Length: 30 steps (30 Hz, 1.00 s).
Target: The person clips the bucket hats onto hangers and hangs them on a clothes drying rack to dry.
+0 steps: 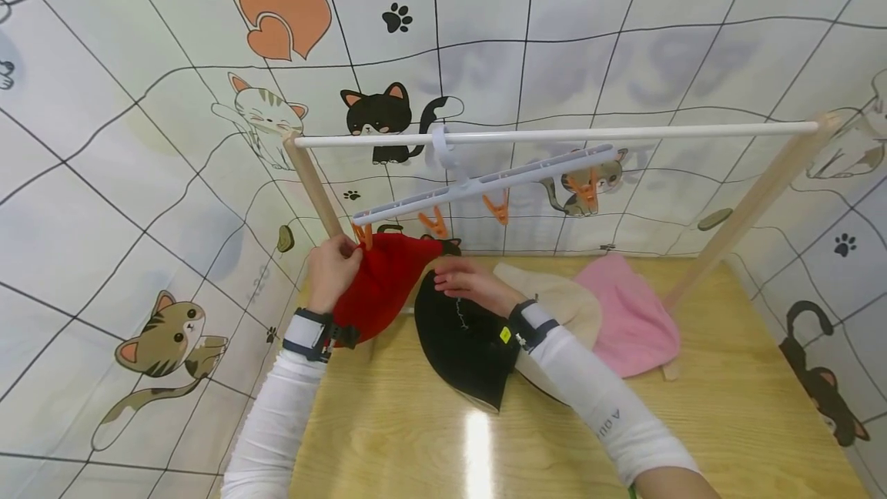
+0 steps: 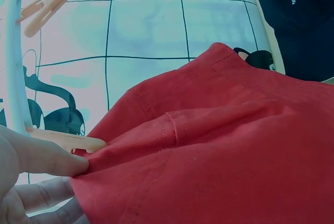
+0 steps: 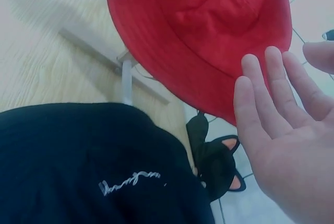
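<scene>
A red fabric bucket hat (image 1: 388,276) hangs at the left end of a pale hanger (image 1: 464,189). My left hand (image 1: 333,272) pinches its edge between thumb and fingers, right beside an orange clip (image 1: 363,235). In the left wrist view that clip (image 2: 68,139) lies against the red cloth (image 2: 209,151). My right hand (image 1: 478,287) is held above a black bucket hat (image 1: 450,345) with white lettering. The right wrist view shows this right hand (image 3: 292,125) with fingers extended and nothing in them, near the red brim (image 3: 172,67).
The hanger hooks over a white rail (image 1: 589,134) on wooden posts (image 1: 748,214). More orange clips (image 1: 497,208) dangle from it. A cream hat (image 1: 554,299) and a pink hat (image 1: 624,322) lie right of the black one on the wooden table (image 1: 402,437). A cat-patterned wall (image 1: 485,83) stands behind.
</scene>
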### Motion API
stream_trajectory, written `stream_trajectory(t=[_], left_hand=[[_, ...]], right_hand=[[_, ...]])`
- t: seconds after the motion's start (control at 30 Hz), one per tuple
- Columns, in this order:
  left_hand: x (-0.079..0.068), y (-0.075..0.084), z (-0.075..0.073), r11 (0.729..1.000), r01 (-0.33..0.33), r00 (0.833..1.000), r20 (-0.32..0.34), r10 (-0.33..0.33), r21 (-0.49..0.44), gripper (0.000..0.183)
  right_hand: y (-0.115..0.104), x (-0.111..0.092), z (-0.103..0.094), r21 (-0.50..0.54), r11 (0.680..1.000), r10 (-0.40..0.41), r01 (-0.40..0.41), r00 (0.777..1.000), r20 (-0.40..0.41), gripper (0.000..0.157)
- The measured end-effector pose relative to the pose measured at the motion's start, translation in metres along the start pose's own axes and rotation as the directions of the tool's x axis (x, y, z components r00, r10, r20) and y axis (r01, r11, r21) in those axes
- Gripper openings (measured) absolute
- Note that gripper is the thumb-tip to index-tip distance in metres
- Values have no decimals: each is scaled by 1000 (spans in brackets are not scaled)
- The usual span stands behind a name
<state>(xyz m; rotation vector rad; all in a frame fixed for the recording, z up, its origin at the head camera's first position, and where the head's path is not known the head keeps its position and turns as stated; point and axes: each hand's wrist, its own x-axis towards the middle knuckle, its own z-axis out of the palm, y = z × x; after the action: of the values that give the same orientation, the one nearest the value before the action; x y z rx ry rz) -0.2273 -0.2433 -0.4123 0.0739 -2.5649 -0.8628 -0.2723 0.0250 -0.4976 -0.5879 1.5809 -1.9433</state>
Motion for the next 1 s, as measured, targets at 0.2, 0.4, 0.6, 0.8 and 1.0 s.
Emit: stream_trajectory(t=[0.2,0.4,0.6,0.8,1.0], left_hand=[[-2,-1,2,1000,-7,1000,-10,7,-10,12],[-8,-1,5,998,-53,998,-32,54,19,10],[-14,-3,15,991,-120,991,-46,122,54,7],[-16,-2,19,995,-81,996,-34,83,52,8],[-17,0,20,993,-106,992,-65,109,45,6]], right_hand=[[9,-11,-9,-7,1000,28,-28,1000,11,35],[15,-19,-15,7,999,36,-36,999,22,37],[16,-32,-26,-4,998,64,-64,997,41,36],[20,-48,-42,-2,997,81,-81,995,59,39],[23,-61,-58,-35,993,113,-111,991,68,37]])
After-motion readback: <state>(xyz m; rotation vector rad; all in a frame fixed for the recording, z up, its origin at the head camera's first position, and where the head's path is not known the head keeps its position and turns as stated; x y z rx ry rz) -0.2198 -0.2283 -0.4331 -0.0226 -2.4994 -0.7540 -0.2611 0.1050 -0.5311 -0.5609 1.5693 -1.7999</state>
